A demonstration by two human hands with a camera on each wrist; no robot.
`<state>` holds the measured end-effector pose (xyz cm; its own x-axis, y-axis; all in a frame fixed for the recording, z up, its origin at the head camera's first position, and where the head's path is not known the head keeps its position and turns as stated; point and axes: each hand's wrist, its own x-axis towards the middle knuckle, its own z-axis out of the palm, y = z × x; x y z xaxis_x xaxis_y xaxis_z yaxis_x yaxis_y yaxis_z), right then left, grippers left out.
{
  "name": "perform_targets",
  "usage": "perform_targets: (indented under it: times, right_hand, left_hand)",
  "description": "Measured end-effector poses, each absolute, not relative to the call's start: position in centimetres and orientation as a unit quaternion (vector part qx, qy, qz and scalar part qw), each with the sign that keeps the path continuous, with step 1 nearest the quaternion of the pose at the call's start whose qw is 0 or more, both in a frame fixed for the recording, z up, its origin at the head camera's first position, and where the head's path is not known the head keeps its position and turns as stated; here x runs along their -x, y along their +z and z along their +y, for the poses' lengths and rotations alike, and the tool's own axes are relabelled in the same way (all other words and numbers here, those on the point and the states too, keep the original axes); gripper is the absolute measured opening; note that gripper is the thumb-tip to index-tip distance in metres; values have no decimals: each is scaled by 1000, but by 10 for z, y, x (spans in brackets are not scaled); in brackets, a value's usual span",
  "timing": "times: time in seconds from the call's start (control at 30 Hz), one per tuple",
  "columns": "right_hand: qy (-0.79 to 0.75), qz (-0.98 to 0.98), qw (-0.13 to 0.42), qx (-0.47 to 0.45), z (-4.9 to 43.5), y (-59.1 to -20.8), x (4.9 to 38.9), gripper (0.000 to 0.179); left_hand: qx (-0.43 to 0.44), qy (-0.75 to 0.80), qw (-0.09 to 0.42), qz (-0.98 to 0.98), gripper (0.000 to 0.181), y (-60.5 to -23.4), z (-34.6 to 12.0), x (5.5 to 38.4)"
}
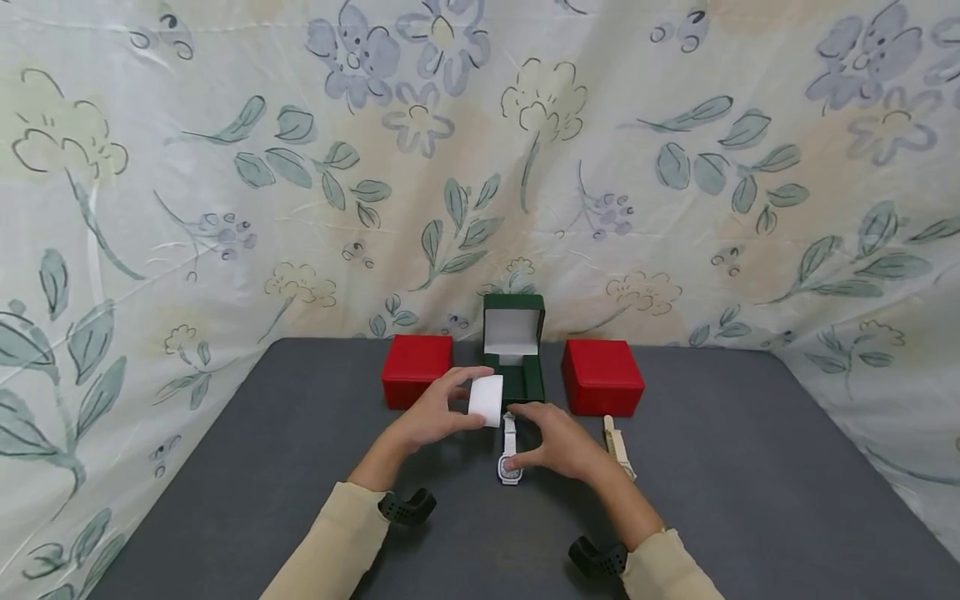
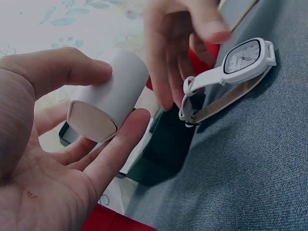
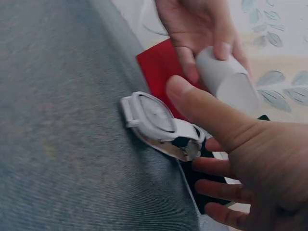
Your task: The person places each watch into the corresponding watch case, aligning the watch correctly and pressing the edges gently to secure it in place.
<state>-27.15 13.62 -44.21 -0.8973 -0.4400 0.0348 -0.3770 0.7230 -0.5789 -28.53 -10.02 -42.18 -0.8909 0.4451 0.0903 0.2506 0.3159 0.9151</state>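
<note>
A white watch cushion (image 1: 486, 400), a rounded block with a pale flat end, is gripped between the thumb and fingers of my left hand (image 1: 431, 412), raised in front of the green box. On the grey table below lies a white wristwatch (image 2: 243, 58), its strap fastened in a loop and its square dial toward me. My right hand (image 1: 562, 442) is beside this watch, fingers loosely bent and apart. In the right wrist view its thumb (image 3: 192, 98) hangs over the watch, and the fingertips are close to the buckle end of the strap.
The green watch box (image 1: 533, 379) stands with its lid raised at the back centre. A red box (image 1: 416, 367) is to its left and another red box (image 1: 602, 375) to its right. Another watch with a cream strap (image 1: 617, 446) lies at right. A floral cloth (image 1: 480, 167) hangs behind.
</note>
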Motion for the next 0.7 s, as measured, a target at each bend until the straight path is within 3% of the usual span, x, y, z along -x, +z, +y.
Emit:
perform_targets:
  times: [0.3,0.7]
  right_hand:
    - [-184,950,51,246,133,-449,269,103]
    - [-214,942,63,252,135,-451,268,93]
  left_hand:
    - [-214,535,88,812,66,-424,-101,285]
    - [-241,514,110,816,65,-428,-104,287]
